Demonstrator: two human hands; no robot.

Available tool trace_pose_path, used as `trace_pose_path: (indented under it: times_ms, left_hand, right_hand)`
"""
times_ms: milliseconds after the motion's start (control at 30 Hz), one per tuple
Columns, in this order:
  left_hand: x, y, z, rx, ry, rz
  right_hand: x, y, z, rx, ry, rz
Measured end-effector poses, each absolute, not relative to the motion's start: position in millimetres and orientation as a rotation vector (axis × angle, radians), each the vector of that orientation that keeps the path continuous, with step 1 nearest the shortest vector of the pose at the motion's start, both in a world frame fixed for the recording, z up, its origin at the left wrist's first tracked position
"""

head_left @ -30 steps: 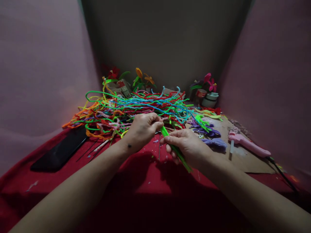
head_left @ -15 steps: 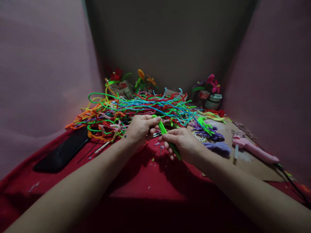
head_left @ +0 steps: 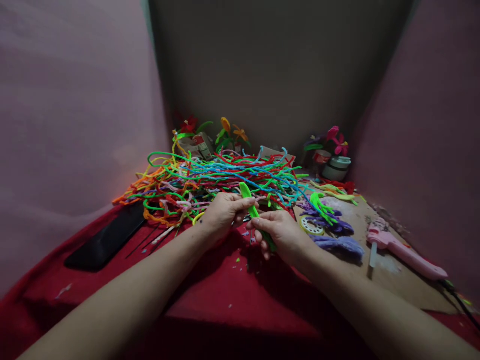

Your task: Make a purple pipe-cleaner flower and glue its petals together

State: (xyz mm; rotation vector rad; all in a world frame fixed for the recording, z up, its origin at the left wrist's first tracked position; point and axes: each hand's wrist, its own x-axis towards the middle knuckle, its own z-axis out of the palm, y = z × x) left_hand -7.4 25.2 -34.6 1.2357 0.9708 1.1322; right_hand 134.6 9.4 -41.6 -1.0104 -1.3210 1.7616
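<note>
A bright green fuzzy strip [head_left: 254, 212], like a leaf made of pipe cleaner, is held slantwise between both hands over the red cloth. My left hand [head_left: 228, 209] pinches it near its upper end, whose tip sticks out above the fingers. My right hand [head_left: 276, 230] grips the lower part, and the bottom end shows beneath the fingers. Just behind the hands lies a large tangled heap of coloured pipe cleaners [head_left: 225, 172], mostly green, blue, red and orange.
A black phone [head_left: 107, 240] lies at left. On the cardboard [head_left: 403, 285] at right are a pink glue gun [head_left: 408, 252] with a cord, purple pieces [head_left: 339, 247] and a tape roll [head_left: 312, 225]. Behind stand fuzzy flowers [head_left: 339, 141] and a lidded jar [head_left: 336, 168]. Scraps dot the red cloth [head_left: 240, 295].
The view has shifted slightly, so the table things sit lower and further right. My left fingers have slid down the green strip, and more of its upper tip shows.
</note>
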Motion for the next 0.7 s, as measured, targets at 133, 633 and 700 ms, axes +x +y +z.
trace_pose_path:
  times_ms: [133, 633, 700]
  left_hand:
    - [-2, 26, -39, 1.146, 1.093, 1.251]
    - [-4, 25, -42, 1.14, 1.041, 0.978]
    - [-3, 24, -41, 1.129, 1.044, 0.98]
  right_hand:
    - [132, 8, -56, -0.902, -1.228, 1.833]
    - [137, 6, -62, -0.859, -1.183, 1.87]
    - [138, 6, -60, -0.8, -1.142, 1.912]
